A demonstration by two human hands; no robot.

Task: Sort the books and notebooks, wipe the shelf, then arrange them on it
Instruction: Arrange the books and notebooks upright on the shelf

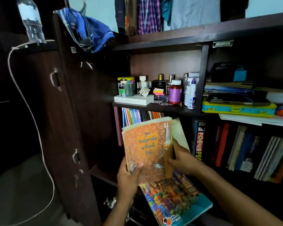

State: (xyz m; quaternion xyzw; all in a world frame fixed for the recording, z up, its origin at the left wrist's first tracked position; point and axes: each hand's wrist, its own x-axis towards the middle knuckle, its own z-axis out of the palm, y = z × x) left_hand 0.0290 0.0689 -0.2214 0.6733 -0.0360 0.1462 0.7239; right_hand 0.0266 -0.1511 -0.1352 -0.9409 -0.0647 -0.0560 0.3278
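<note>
currently at the dark shelf: bundle of thin notebooks half out of the lower bay. left hand grips the bottom-left edge, right hand pinches the right edge. light, floppy, covers slide; support underneath.

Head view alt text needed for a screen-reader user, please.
Two hands pull an orange notebook from a dark wooden shelf: left hand grips its lower edge, right hand its spine. A colourful book lies below; upright books stand right.
</note>
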